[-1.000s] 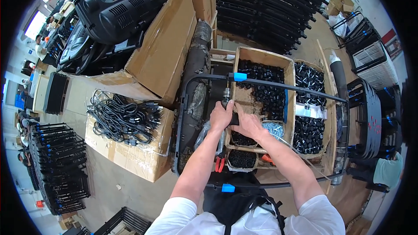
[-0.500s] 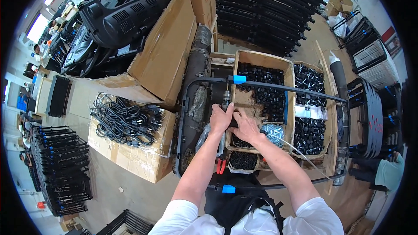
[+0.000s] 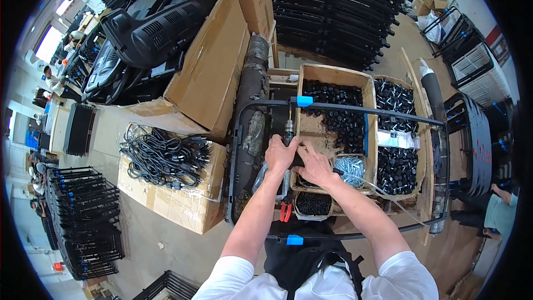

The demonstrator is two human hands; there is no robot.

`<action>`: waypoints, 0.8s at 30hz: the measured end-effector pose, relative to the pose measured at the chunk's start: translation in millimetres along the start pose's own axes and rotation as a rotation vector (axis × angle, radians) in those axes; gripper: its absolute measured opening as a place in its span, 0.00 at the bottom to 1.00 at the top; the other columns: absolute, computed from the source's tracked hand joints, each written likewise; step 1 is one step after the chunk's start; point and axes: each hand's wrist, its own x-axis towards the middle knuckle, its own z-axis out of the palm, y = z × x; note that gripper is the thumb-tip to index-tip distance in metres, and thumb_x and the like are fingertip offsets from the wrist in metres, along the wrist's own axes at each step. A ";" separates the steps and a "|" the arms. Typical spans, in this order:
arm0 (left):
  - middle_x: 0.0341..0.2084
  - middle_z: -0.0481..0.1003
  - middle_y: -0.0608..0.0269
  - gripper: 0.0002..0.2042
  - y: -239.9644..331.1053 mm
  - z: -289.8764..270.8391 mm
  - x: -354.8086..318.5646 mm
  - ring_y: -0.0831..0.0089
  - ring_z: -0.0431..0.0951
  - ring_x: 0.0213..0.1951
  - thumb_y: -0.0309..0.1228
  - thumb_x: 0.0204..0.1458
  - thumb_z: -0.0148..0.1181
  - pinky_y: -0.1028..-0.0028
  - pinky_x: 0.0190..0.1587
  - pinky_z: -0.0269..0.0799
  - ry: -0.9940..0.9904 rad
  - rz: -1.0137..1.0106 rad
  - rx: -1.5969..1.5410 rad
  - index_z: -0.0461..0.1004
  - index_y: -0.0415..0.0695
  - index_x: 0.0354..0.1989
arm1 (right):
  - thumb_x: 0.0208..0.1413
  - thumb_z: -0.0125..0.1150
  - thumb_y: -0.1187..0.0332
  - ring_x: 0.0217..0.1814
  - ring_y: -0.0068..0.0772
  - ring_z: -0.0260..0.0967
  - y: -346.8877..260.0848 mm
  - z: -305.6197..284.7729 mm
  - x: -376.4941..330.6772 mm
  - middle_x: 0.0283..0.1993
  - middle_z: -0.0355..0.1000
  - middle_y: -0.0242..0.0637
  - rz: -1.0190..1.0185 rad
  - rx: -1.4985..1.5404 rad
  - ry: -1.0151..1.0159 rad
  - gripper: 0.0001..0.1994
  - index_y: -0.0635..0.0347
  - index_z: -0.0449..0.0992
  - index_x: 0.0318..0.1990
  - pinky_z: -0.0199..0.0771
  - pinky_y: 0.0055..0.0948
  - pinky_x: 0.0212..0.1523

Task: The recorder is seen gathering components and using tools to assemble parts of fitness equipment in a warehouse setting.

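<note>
The left hand [image 3: 280, 154] and the right hand [image 3: 312, 165] are pressed together at the near edge of the cardboard box [image 3: 311, 128], and both close their fingers around a small dark part [image 3: 298, 160], which is mostly hidden between them; what kind of part it is cannot be told. A screwdriver tool [image 3: 289, 129] stands upright just behind the left hand, against the box's left wall; black small parts [image 3: 344, 116] fill the box's far side; red pliers [image 3: 285, 211] lie near the box's front; a black metal frame [image 3: 388, 115] crosses over the box.

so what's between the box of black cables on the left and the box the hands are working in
In the head view, the black metal frame's left bar and a wrapped dark roll lie between the cable box and the parts box.
</note>
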 end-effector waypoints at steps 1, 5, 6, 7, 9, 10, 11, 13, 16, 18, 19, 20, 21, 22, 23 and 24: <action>0.48 0.80 0.39 0.33 -2.0 0.4 -0.7 0.41 0.81 0.51 0.56 0.54 0.68 0.51 0.54 0.76 -0.011 0.006 -0.010 0.75 0.34 0.50 | 0.52 0.74 0.63 0.54 0.63 0.76 0.3 1.3 -1.6 0.65 0.63 0.55 -0.014 -0.013 0.019 0.32 0.60 0.68 0.63 0.80 0.55 0.50; 0.46 0.79 0.38 0.31 -12.7 8.7 -12.3 0.40 0.81 0.50 0.55 0.56 0.67 0.50 0.53 0.76 -0.020 0.046 -0.039 0.75 0.34 0.49 | 0.50 0.74 0.63 0.52 0.62 0.77 1.7 1.2 -16.5 0.60 0.68 0.56 -0.055 -0.011 0.034 0.31 0.60 0.69 0.61 0.80 0.54 0.50; 0.45 0.80 0.37 0.31 -15.7 12.5 -17.2 0.40 0.81 0.49 0.55 0.56 0.66 0.50 0.52 0.76 -0.046 0.058 -0.042 0.75 0.34 0.49 | 0.49 0.75 0.63 0.51 0.61 0.77 3.3 -1.8 -23.2 0.55 0.70 0.56 -0.040 -0.021 0.031 0.31 0.60 0.69 0.60 0.80 0.53 0.50; 0.44 0.80 0.38 0.31 -7.3 13.2 -23.9 0.40 0.81 0.49 0.55 0.57 0.66 0.50 0.52 0.76 -0.053 0.056 -0.025 0.75 0.34 0.48 | 0.49 0.75 0.63 0.50 0.61 0.77 7.4 -5.8 -28.6 0.51 0.73 0.55 -0.020 -0.033 0.029 0.31 0.60 0.70 0.59 0.80 0.53 0.50; 0.44 0.80 0.38 0.30 4.3 22.6 -24.3 0.39 0.81 0.48 0.55 0.57 0.66 0.49 0.51 0.76 -0.005 0.104 -0.041 0.75 0.34 0.46 | 0.47 0.76 0.62 0.48 0.61 0.78 16.8 -12.9 -28.5 0.45 0.76 0.56 -0.038 -0.039 0.081 0.32 0.63 0.68 0.58 0.81 0.52 0.49; 0.44 0.80 0.38 0.30 10.3 23.1 -23.2 0.39 0.81 0.48 0.55 0.57 0.66 0.49 0.51 0.76 -0.008 0.106 -0.039 0.75 0.34 0.46 | 0.47 0.76 0.61 0.48 0.62 0.79 18.3 -20.2 -26.1 0.44 0.77 0.57 0.030 -0.017 0.055 0.32 0.64 0.67 0.57 0.81 0.53 0.48; 0.44 0.80 0.38 0.30 16.6 23.4 -21.1 0.39 0.82 0.47 0.55 0.57 0.66 0.48 0.51 0.76 -0.008 0.105 -0.033 0.75 0.34 0.46 | 0.47 0.77 0.61 0.47 0.62 0.79 20.0 -25.6 -23.2 0.43 0.79 0.58 0.099 0.004 0.028 0.32 0.65 0.65 0.55 0.81 0.53 0.47; 0.44 0.80 0.38 0.29 22.3 24.3 -20.3 0.38 0.82 0.47 0.55 0.57 0.66 0.47 0.50 0.76 -0.010 0.111 -0.026 0.75 0.34 0.45 | 0.47 0.77 0.61 0.46 0.63 0.80 26.5 -26.3 -19.5 0.42 0.80 0.60 0.118 -0.007 0.001 0.33 0.65 0.64 0.54 0.81 0.55 0.46; 0.43 0.80 0.38 0.29 23.0 26.6 -18.0 0.37 0.82 0.46 0.55 0.57 0.66 0.47 0.49 0.76 -0.022 0.093 -0.031 0.74 0.35 0.44 | 0.47 0.77 0.61 0.46 0.64 0.80 35.3 -24.0 -18.6 0.40 0.80 0.59 0.033 -0.020 0.051 0.32 0.65 0.64 0.53 0.81 0.55 0.46; 0.41 0.81 0.39 0.30 23.0 27.9 -17.4 0.40 0.82 0.45 0.56 0.56 0.67 0.49 0.50 0.75 0.010 0.086 -0.034 0.75 0.34 0.44 | 0.47 0.77 0.61 0.45 0.64 0.80 36.1 -22.0 -18.2 0.41 0.80 0.60 0.026 -0.022 0.062 0.32 0.65 0.64 0.54 0.81 0.55 0.46; 0.41 0.81 0.39 0.30 23.3 28.6 -16.8 0.40 0.82 0.45 0.56 0.56 0.67 0.49 0.50 0.75 0.009 0.087 -0.032 0.75 0.34 0.44 | 0.47 0.77 0.61 0.45 0.64 0.80 39.9 -17.8 -17.9 0.41 0.80 0.60 0.027 -0.020 0.063 0.32 0.65 0.64 0.54 0.81 0.55 0.46; 0.42 0.80 0.38 0.30 24.0 29.3 -15.3 0.39 0.82 0.46 0.56 0.56 0.67 0.49 0.50 0.75 0.008 0.094 -0.023 0.75 0.34 0.45 | 0.47 0.77 0.61 0.45 0.63 0.80 43.5 -13.5 -17.1 0.41 0.80 0.60 0.018 -0.014 0.075 0.33 0.64 0.64 0.55 0.81 0.54 0.46; 0.43 0.80 0.38 0.30 24.6 30.0 -13.8 0.39 0.82 0.46 0.55 0.56 0.67 0.49 0.51 0.75 0.007 0.101 -0.015 0.74 0.34 0.45 | 0.47 0.78 0.61 0.45 0.63 0.80 47.2 -9.4 -16.8 0.41 0.80 0.59 0.008 -0.008 0.086 0.33 0.64 0.64 0.55 0.81 0.54 0.46; 0.43 0.80 0.38 0.30 25.3 29.7 -12.6 0.39 0.82 0.46 0.55 0.56 0.67 0.49 0.51 0.75 0.007 0.100 -0.013 0.74 0.34 0.45 | 0.47 0.78 0.61 0.45 0.63 0.80 47.9 -8.6 -16.5 0.41 0.80 0.59 0.008 -0.007 0.086 0.33 0.64 0.64 0.55 0.81 0.54 0.46; 0.44 0.80 0.38 0.31 25.8 29.1 -11.2 0.39 0.81 0.47 0.55 0.56 0.67 0.49 0.51 0.75 -0.004 0.101 -0.003 0.74 0.34 0.46 | 0.46 0.78 0.62 0.45 0.63 0.80 48.4 -7.8 -16.1 0.42 0.80 0.59 0.012 0.005 0.091 0.36 0.64 0.63 0.59 0.81 0.54 0.47; 0.45 0.80 0.39 0.31 26.7 28.8 -9.9 0.39 0.81 0.47 0.55 0.56 0.67 0.49 0.51 0.75 -0.015 0.102 0.008 0.73 0.34 0.47 | 0.45 0.79 0.62 0.46 0.64 0.80 48.9 -7.1 -15.6 0.42 0.80 0.59 0.016 0.017 0.096 0.39 0.64 0.62 0.63 0.80 0.54 0.48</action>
